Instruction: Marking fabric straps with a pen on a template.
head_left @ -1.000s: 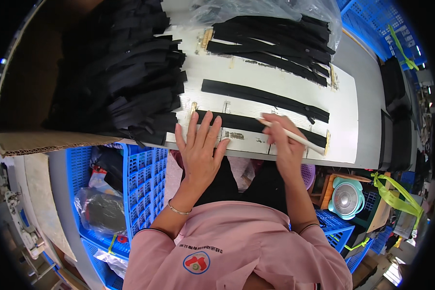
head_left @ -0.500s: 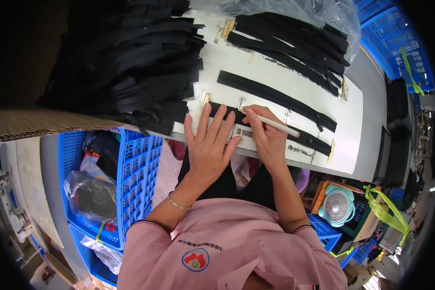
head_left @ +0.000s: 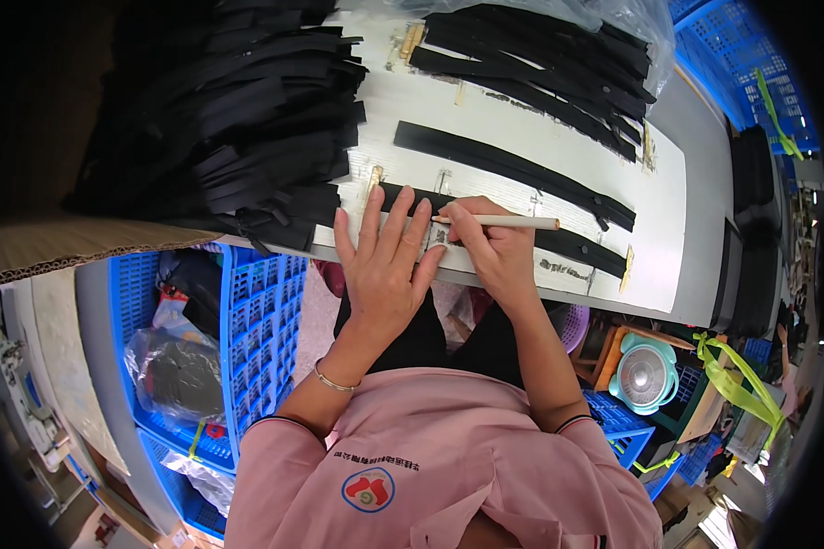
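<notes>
A black zipper (head_left: pixel 581 249) lies across a white board (head_left: pixel 657 265) along its near side. My left hand (head_left: pixel 380 252) presses on the left part of this zipper, fingers stretched and slightly spread. In a pinch grip, my right hand (head_left: pixel 499 254) holds a white pencil (head_left: pixel 526 222). The pencil's tip points left and meets the zipper's near edge, close to the left fingertips; exact contact is hard to tell. Parallel and farther back is a second black zipper (head_left: pixel 513 168), its pull near the right end.
A big heap of black zippers (head_left: pixel 275 128) covers the table's left. More zippers (head_left: pixel 540 64) lie at the board's far side beside clear plastic (head_left: pixel 636 23). Tape strips (head_left: pixel 627 270) and dark marks are on the board. Blue crates (head_left: pixel 261 339) stand below left; a turquoise fan (head_left: pixel 644 375) sits below right.
The pencil's tip has come toward me and a little left, and its shaft now lies nearly level across the view. My left hand stays on the zipper. The whole view has shifted slightly.
</notes>
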### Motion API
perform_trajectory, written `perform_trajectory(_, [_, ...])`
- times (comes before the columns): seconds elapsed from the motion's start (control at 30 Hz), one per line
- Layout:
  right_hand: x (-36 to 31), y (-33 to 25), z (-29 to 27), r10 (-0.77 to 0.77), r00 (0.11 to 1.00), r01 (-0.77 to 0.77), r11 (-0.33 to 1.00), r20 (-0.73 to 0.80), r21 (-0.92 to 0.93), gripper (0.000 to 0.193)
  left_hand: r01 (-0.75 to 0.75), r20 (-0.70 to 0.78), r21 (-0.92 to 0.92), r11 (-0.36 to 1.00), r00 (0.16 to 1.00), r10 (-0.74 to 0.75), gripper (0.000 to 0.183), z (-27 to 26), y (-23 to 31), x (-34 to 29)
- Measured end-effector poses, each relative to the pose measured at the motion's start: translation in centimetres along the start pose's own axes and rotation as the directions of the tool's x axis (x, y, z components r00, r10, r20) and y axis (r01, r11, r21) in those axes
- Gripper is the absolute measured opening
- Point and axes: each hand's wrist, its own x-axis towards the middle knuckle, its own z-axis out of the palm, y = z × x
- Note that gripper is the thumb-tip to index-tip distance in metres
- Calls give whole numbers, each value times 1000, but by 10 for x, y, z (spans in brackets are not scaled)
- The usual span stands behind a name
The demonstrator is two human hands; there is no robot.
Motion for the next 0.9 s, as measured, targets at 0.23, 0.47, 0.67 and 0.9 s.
perform_trajectory(0.23, [-1,6,-3,-72,997,73,995,22,-62,18,-19,17,18,1000,1000,18,52,1,1,1])
perform_trajectory(0.47, [-27,1,-51,-1,962,8,1000,-272,23,19,-23,28,44,999,999,22,53,1,-2,-1])
perform_trajectory(0.67, [-30,18,-72,-12,930,-29,994,-367,-105,20,-23,55,34,999,998,21,54,-1,1,0])
perform_trajectory(0.9, [-31,18,-72,1,934,-34,996,-358,-86,20,-77,111,-116,990,990,90,57,6,48,13])
